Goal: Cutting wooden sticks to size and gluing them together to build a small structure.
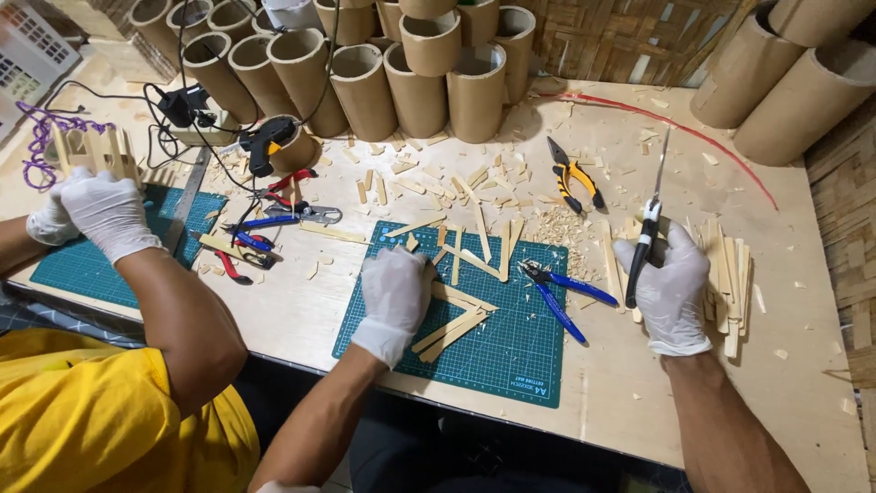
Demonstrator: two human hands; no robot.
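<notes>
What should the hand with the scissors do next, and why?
Probably bring the scissors over to the wooden sticks under the left hand. The right hand grips them blade-up, away from the green cutting mat, while the left hand steadies sticks there.

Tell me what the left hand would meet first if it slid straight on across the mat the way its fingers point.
The left hand points up and slightly right over the green cutting mat. First in that line are the loose wooden sticks near the mat's far edge, close to its fingers; further on, wood scraps, though depth is hard to judge.

Cardboard tubes point(415, 78), glue gun point(266, 141), orange pliers point(573, 178)
</notes>
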